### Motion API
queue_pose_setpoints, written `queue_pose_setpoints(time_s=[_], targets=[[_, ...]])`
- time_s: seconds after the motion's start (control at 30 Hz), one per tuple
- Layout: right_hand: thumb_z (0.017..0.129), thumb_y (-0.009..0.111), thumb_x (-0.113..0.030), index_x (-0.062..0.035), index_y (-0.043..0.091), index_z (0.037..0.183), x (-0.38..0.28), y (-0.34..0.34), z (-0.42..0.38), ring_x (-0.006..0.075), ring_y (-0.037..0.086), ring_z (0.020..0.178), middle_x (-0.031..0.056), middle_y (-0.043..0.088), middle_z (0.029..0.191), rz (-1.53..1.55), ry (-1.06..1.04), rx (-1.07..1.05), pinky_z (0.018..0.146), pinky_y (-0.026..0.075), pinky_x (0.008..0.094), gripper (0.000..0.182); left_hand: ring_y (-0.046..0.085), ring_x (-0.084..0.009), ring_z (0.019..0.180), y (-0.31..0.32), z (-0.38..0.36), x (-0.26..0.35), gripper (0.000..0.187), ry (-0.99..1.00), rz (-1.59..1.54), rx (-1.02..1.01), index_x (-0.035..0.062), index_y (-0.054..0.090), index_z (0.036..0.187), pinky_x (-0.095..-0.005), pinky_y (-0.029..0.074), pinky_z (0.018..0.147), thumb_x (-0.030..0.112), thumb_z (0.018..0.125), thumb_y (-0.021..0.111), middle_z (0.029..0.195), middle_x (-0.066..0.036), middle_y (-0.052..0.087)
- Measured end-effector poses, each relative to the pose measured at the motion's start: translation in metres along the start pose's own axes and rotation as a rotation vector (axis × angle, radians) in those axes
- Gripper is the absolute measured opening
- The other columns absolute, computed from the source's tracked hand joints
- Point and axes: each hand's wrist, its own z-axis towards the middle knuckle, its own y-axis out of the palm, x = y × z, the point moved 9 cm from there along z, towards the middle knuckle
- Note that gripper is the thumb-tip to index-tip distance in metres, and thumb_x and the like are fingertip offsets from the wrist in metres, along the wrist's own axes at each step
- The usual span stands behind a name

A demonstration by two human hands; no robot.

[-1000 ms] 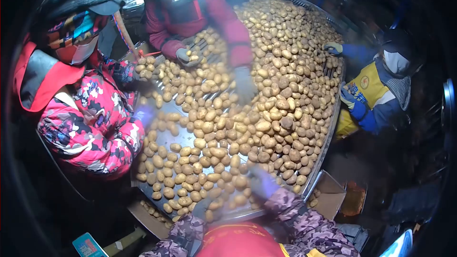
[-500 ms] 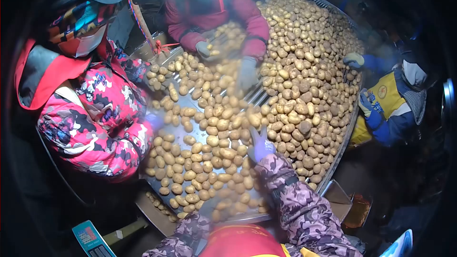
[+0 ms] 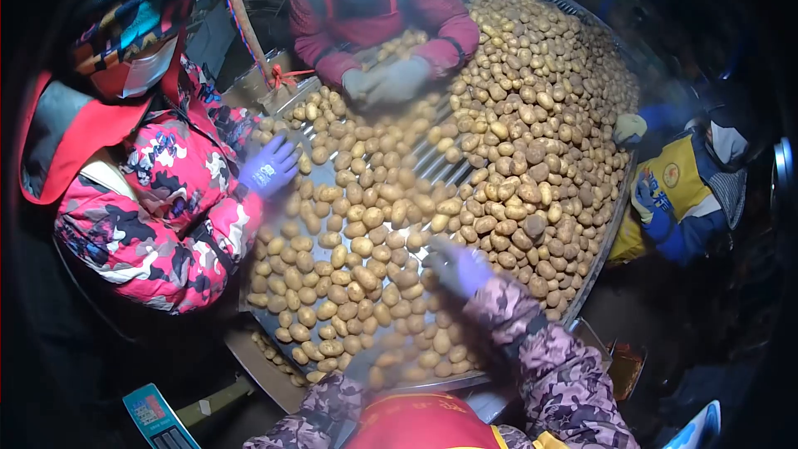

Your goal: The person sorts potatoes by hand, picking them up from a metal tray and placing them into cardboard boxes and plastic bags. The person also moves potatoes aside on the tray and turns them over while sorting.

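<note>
Potatoes (image 3: 366,254) lie spread over the metal sorting table (image 3: 320,237). My right hand (image 3: 460,270), in a purple and grey glove, reaches over them near the table's middle; its fingers are smeared by motion. At the near edge my left hand (image 3: 363,366), in a grey-looking glove, is blurred among potatoes just beyond its camouflage sleeve, and its fingers cannot be made out. A large heap of potatoes (image 3: 540,141) rises to the right of my right hand.
At the left stands a co-worker in a pink patterned jacket (image 3: 166,199), one purple-gloved hand (image 3: 270,166) over the table. Another in red (image 3: 374,25) works opposite; a third in a yellow vest (image 3: 673,175) is at the right. A box (image 3: 266,370) and scale (image 3: 158,417) stand near left.
My right hand has shifted slightly down and right. The left co-worker's gloved hand has moved up and away from my side, and the opposite co-worker's hands have come together. Potatoes have shifted on the table.
</note>
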Motion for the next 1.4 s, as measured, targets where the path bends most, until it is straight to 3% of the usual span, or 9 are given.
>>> queue_pose_setpoints(time_s=[0.2,0.33,0.4,0.53,0.87,0.9,1.0,1.27,1.4], targets=[[0.095,0.065,-0.025,-0.0126,0.062,0.132,0.083,0.0,0.106,0.0343,0.072,0.101,0.0169,0.074,0.108,-0.484,0.11,0.187,0.086,0.058,0.0465,0.038,0.061,-0.0387,0.115,0.038,0.014,0.048,0.046,0.209,-0.178,-0.084,0.0015,0.053,0.14,-0.0562,0.051,0.103,0.036,0.112,0.042,0.125,-0.018,0.063],[0.095,0.07,-0.031,-0.006,0.069,0.12,0.089,0.024,0.069,0.0232,0.074,0.087,0.0145,0.075,0.093,0.134,0.28,0.088,0.073,0.058,0.0384,0.035,0.059,-0.0348,0.129,0.063,0.012,0.074,0.059,0.174,-0.438,-0.233,0.0075,0.036,0.158,-0.0475,0.058,0.102,-0.001,0.103,0.057,0.147,-0.018,0.052],[0.096,0.07,-0.034,-0.0014,0.071,0.116,0.009,0.01,0.022,0.0159,0.07,0.081,0.0129,0.074,0.089,0.433,0.293,0.017,0.069,0.057,0.0345,0.038,0.053,-0.0396,0.129,0.058,0.022,0.073,0.046,0.209,-0.322,-0.144,0.0138,0.049,0.148,-0.0585,0.048,0.104,0.034,0.107,0.05,0.139,-0.017,0.056],[0.1,0.066,-0.034,-0.0045,0.063,0.138,-0.041,0.063,-0.043,0.0268,0.072,0.106,0.0181,0.073,0.12,0.323,0.015,-0.351,0.092,0.057,0.0376,0.048,0.046,-0.0413,0.135,0.069,0.028,0.066,0.056,0.126,-0.372,-0.203,0.0182,0.05,0.148,-0.0638,0.041,0.109,0.054,0.106,0.045,0.143,-0.017,0.052],[0.099,0.06,-0.03,-0.0103,0.069,0.125,-0.007,0.075,-0.035,0.0371,0.072,0.101,0.022,0.073,0.11,0.03,0.177,-0.368,0.087,0.057,0.0437,0.034,0.06,-0.0424,0.117,0.028,-0.004,0.059,0.07,0.096,-0.214,-0.105,0.0094,0.043,0.153,-0.0619,0.054,0.092,0.059,0.104,0.044,0.144,-0.023,0.054],[0.099,0.061,-0.031,-0.0109,0.069,0.124,-0.023,0.083,-0.021,0.0383,0.072,0.099,0.0218,0.073,0.107,-0.022,0.12,-0.348,0.086,0.057,0.0448,0.033,0.059,-0.0445,0.114,0.061,-0.034,0.082,0.053,0.036,-0.247,-0.125,0.0024,0.044,0.143,-0.062,0.054,0.094,0.026,0.1,0.065,0.138,-0.021,0.052],[0.099,0.063,-0.032,-0.0155,0.061,0.132,-0.087,0.089,0.023,0.0407,0.068,0.102,0.018,0.068,0.114,0.032,-0.124,0.107,0.086,0.055,0.0504,0.038,0.061,-0.0446,0.114,0.05,-0.028,0.08,0.051,0.028,-0.368,-0.17,0.0016,0.047,0.141,-0.0613,0.054,0.094,0.032,0.102,0.061,0.134,-0.022,0.056],[0.101,0.056,-0.03,-0.0153,0.062,0.13,-0.046,0.117,0.013,0.0386,0.069,0.105,0.0176,0.07,0.117,-0.032,0.087,-0.492,0.088,0.055,0.0502,0.034,0.062,-0.0431,0.117,0.022,-0.023,0.098,0.054,-0.087,-0.613,-0.192,-0.0021,0.047,0.141,-0.0618,0.054,0.095,0.039,0.106,0.053,0.138,-0.024,0.058],[0.103,0.056,-0.03,-0.013,0.066,0.127,-0.029,0.089,0.041,0.0384,0.072,0.098,0.018,0.073,0.105,-0.043,0.19,-0.298,0.087,0.056,0.0482,0.031,0.065,-0.0386,0.116,0.025,-0.03,0.105,0.05,-0.046,-0.552,-0.189,-0.0013,0.046,0.145,-0.0552,0.057,0.094,0.032,0.108,0.052,0.142,-0.024,0.059]])
